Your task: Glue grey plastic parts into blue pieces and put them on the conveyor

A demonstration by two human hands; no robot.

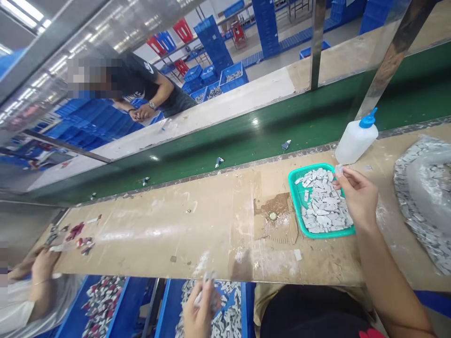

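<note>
My right hand (359, 192) is raised at the right edge of a green basket (293, 206), its fingertips pinched on a small pale piece (338, 170). Many flat light-grey pieces (322, 202) fill the basket. Low in the view, my left hand (201, 305) is closed around small grey-white pieces (209, 277), above a blue bin (164, 305) of similar parts. Left of the basket, a small round dish (273, 216) sits on a stained cardboard scrap (282, 230).
A white bottle with a blue cap (355, 141) stands behind the basket. At right lies a plastic bag of pieces (416, 202). Beyond the table runs a green conveyor (253, 136) with small parts. One person leans opposite; another person's hands (44, 263) are at far left.
</note>
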